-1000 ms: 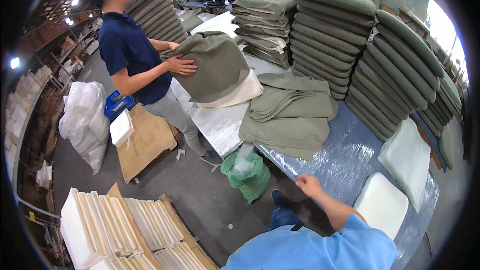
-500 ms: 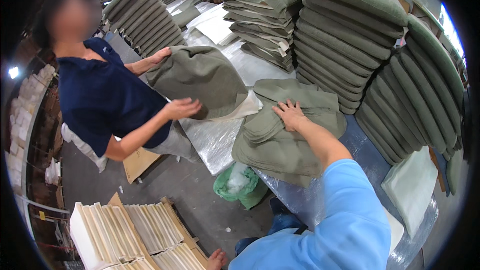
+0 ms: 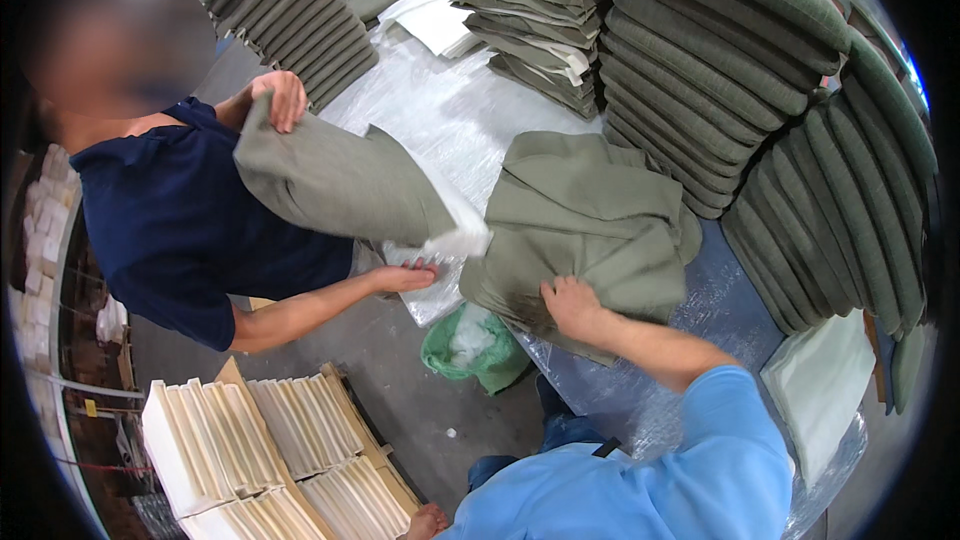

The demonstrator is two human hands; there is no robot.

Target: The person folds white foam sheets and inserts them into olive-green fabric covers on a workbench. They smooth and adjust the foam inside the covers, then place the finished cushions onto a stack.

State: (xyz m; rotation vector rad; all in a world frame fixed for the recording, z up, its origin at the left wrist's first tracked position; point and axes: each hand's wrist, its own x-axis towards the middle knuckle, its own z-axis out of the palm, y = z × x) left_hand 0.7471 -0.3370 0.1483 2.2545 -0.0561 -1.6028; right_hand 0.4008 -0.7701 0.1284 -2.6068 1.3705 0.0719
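Covers: my right hand [image 3: 572,306] is on the loose pile of green fabric covers [image 3: 590,225], fingers curled into the near edge at about 6 o'clock of the pile, pinching the top layer.
Left hand: only a sliver of it [image 3: 428,520] shows at the bottom edge, down by my leg, so can't tell if it's spread or closed.
Pile location: on the plastic-wrapped tabletop [image 3: 450,115], dead centre, just left of the big stacks.
Done so far: stuffed green cushions [image 3: 720,70] stacked high at 1 to 3 o'clock, more rows [image 3: 290,15] at 11, so I'd say a good chunk is finished.
Left to do: that whole pile of empty covers looks unfilled, plus white foam pads [image 3: 820,385] at 4 o'clock and bundles [image 3: 250,450] on the floor at 7.
Co-worker: at 9 o'clock, both their hands [image 3: 280,98] busy working a cover [image 3: 340,180] over white foam.
Green bag [image 3: 475,345]: under the tabletop edge, looks like scraps.
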